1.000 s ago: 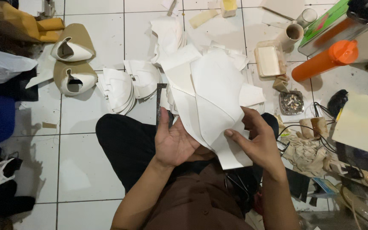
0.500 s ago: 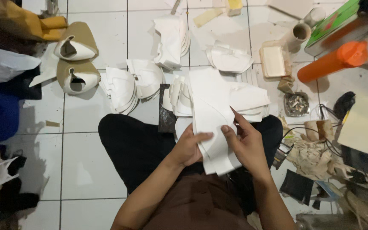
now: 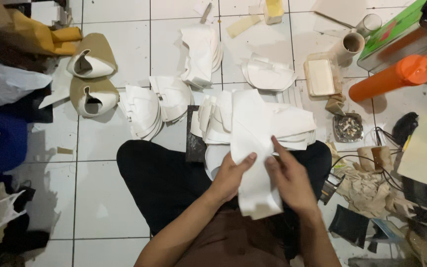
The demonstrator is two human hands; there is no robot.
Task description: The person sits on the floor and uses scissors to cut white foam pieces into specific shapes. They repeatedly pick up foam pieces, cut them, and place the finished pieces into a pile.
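white sheet (image 3: 253, 148) between both hands' fingers (image 3: 249, 159)

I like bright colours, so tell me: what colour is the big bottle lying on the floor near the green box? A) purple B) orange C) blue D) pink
B: the bottle lying on its side on the tiled floor beside the green box is bright orange.

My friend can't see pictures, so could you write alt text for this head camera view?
Seen from above, a seated person's left hand and right hand hold a white cut sheet piece over their lap, with stacks of white cut pieces and an orange bottle on the tiled floor.
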